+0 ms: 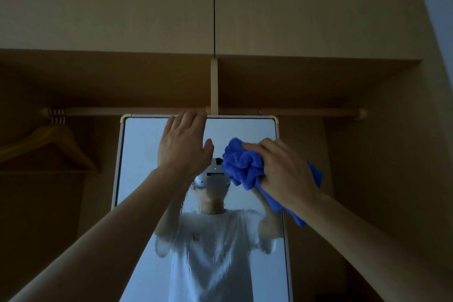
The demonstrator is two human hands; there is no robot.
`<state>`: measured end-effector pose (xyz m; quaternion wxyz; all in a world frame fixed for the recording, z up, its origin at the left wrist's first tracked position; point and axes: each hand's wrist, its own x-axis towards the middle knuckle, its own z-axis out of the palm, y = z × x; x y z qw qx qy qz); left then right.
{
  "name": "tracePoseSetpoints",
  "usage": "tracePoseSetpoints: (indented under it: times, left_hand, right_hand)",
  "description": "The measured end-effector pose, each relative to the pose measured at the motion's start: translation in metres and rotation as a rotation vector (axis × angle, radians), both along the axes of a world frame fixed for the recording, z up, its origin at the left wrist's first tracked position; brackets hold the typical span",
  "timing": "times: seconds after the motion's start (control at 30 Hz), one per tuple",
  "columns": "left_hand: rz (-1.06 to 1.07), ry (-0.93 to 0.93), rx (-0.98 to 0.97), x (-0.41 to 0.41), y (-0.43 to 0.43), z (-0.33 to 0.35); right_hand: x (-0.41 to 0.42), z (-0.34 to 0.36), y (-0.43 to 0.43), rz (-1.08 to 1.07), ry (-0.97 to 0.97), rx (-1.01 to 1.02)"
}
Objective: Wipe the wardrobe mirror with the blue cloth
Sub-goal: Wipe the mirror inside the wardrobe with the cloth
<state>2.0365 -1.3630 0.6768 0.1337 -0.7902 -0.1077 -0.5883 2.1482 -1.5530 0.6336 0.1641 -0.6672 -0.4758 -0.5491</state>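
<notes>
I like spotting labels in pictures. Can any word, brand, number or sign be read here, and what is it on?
None can be read.
Mirror: no lettering visible.
Blue cloth: plain.
Reflected shirt: one small mark, too blurred to read.
Wooden hanger: too dark to tell.

Single head view, tilted upward, close before the mirror [147, 154]

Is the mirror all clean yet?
Not yet. The top of the mirror looks clear. The right hand holds the bunched cloth near the top right, and the left hand steadies the top edge. Misty streaks lower down are left to wipe.
</notes>
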Motion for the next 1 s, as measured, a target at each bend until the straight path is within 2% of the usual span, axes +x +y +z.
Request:
tracePoseSetpoints:
  times: [0.13, 0.23, 0.5, 0.67, 0.8, 0.93, 1.0]
  left_hand:
    - [0.005, 0.007, 0.012, -0.002, 0.001, 0.0]
    - [-0.003, 0.015, 0.017, -0.002, 0.003, 0.0]
    - [-0.006, 0.068, 0.069, -0.017, 0.016, 0.012]
    - [0.08, -0.051, -0.129, -0.054, 0.052, 0.013]
    - [0.097, -0.009, -0.175, -0.074, 0.068, 0.005]
    - [-0.078, 0.004, -0.303, -0.078, 0.074, 0.012]
    - [-0.113, -0.013, -0.304, -0.077, 0.078, 0.014]
  right_hand:
    - [0.006, 0.027, -0.008, -0.063, -0.012, 0.146]
    - [0.009, 0.049, -0.014, -0.063, 0.062, 0.297]
    - [0.02, 0.034, -0.014, 0.037, 0.094, 0.439]
    - [0.013, 0.028, -0.007, -0.07, 0.124, 0.457]
    - [-0.001, 0.027, 0.006, -0.157, 0.211, 0.495]
    - [-0.01, 0.026, 0.014, -0.119, 0.285, 0.512]
    - [-0.013, 0.025, 0.018, -0.044, 0.338, 0.509]
